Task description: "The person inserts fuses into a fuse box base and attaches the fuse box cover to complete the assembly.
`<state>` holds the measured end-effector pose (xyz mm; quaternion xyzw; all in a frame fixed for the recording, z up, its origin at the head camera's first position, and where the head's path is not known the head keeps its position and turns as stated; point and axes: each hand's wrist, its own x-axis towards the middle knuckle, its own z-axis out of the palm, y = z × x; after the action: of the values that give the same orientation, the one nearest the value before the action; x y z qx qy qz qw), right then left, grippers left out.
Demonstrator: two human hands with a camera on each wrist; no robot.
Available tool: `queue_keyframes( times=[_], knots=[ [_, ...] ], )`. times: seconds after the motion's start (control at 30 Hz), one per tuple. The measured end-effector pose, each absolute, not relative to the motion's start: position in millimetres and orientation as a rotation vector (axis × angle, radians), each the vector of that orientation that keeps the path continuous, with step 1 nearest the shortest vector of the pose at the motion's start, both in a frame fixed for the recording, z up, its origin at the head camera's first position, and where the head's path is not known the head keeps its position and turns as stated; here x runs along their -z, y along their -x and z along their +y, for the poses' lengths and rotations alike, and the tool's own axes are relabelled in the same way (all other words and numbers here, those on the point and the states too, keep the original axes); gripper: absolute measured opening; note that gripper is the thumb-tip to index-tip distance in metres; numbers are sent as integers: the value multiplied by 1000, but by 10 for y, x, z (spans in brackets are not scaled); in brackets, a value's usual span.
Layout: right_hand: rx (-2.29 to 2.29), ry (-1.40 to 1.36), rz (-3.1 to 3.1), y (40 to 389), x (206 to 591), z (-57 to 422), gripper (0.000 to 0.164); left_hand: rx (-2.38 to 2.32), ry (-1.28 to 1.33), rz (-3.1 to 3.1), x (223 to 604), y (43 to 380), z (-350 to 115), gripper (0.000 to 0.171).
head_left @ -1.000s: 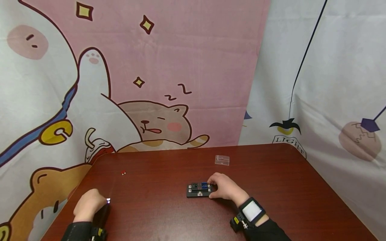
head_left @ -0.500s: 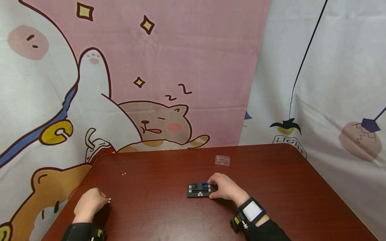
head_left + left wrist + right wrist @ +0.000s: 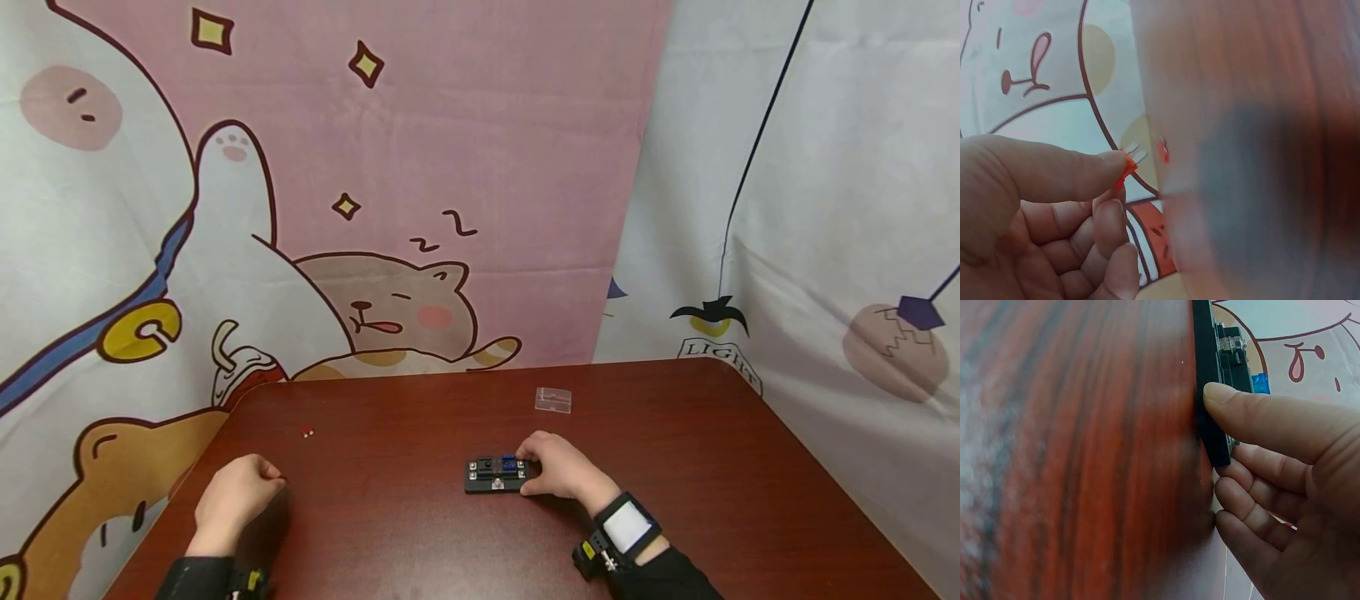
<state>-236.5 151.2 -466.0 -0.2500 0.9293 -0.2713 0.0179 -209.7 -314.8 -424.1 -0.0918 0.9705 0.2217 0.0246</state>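
My left hand (image 3: 236, 500) is over the left part of the table, pinching a red blade fuse (image 3: 1128, 167) between thumb and forefinger. Two bare metal prongs stick out past the thumb tip. In the head view the fingers hide this fuse. My right hand (image 3: 562, 471) grips the right end of a black fuse block (image 3: 495, 475), thumb on the near edge and fingers at the far side. The block lies flat and carries metal screw terminals and a blue fuse (image 3: 509, 463). A second red blade fuse (image 3: 307, 432) lies farther back on the left.
A clear plastic cover (image 3: 552, 400) lies near the back edge, behind the fuse block. The reddish-brown table (image 3: 390, 533) ends at a printed cloth backdrop (image 3: 480, 167). Both wrists wear straps with camera gear.
My left hand has risen and moved slightly right and away from me with the red blade fuse, whose prongs have turned out of the head view. My right hand and the block keep still.
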Motion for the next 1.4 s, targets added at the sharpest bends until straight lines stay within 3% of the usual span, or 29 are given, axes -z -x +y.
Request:
queue_keyframes(
  times=[0.63, 1.4],
  knots=[
    [848, 768, 2883, 2359, 4655, 1508, 39, -734, 70, 3143, 4152, 2119, -2632, 6],
    [832, 781, 2882, 2373, 4659, 1516, 40, -820, -120, 3157, 4204, 2257, -1867, 11]
  ],
)
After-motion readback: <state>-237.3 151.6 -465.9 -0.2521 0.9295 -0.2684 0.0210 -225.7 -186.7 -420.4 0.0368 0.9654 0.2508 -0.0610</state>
